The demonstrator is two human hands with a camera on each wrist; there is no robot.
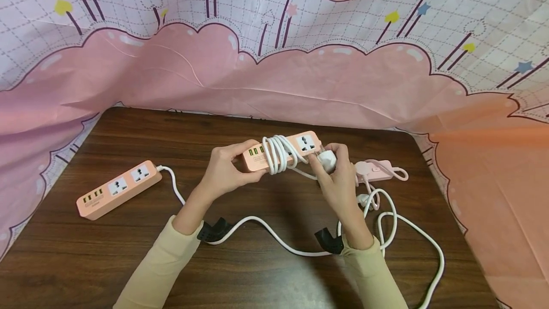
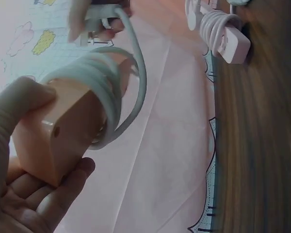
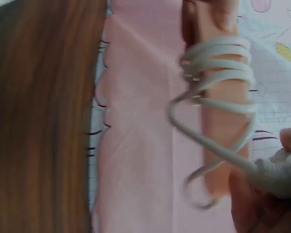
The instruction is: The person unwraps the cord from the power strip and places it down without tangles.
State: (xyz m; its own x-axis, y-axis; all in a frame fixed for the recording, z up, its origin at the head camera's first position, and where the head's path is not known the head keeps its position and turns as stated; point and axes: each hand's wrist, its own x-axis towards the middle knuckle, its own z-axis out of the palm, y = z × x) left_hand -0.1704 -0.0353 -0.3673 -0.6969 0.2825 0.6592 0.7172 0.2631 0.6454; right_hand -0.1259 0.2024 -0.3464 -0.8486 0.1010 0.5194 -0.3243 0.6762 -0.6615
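Note:
Raised above the table is a peach power strip (image 1: pixel 305 143), with white cord (image 1: pixel 276 155) wound several times round its middle. My left hand (image 1: pixel 225 168) grips its left end between thumb and fingers; that end (image 2: pixel 43 126) shows close up in the left wrist view. My right hand (image 1: pixel 340 180) holds the white plug (image 1: pixel 327 160) at the strip's right end, its metal pins turned up toward the strip. From the plug a loop of cord (image 3: pixel 213 145) runs to the windings in the right wrist view.
A second peach power strip (image 1: pixel 120 187) lies at the left of the dark wooden table (image 1: pixel 274 280). Its loose white cord (image 1: pixel 296 252) passes below both forearms to the right. Behind my right hand lies a pale pink power strip (image 1: pixel 377 170) with its cord. A patterned curtain (image 1: pixel 257 80) surrounds the table.

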